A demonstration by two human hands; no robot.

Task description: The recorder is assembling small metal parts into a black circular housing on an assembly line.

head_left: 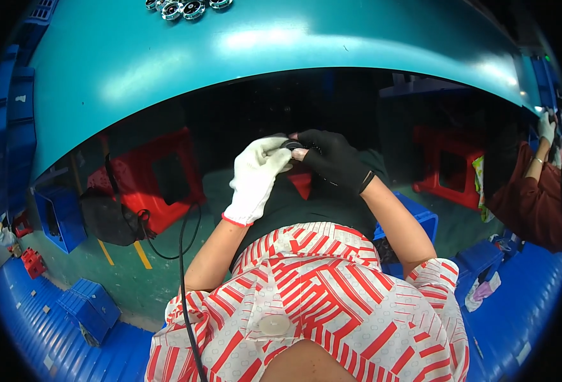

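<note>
My left hand (256,170), in a white knit glove with a red cuff edge, pinches a small round black part (291,145). From the other side my right hand (333,160) grips the same part; its black glove leaves the fingertips bare. Both hands are closed and meet above my lap, short of the table's near edge. Fingers cover much of the part, so its exact kind does not show. Far off on the teal table (281,54) sits a cluster of round black pieces with shiny silver rims (193,9).
Red stools (195,172) stand to the left and right under the table. A black bag (112,216) and a blue crate (61,216) are at left. A black cable (181,267) runs down past my left arm. At far right, a co-worker's white-gloved hand (546,127) shows.
</note>
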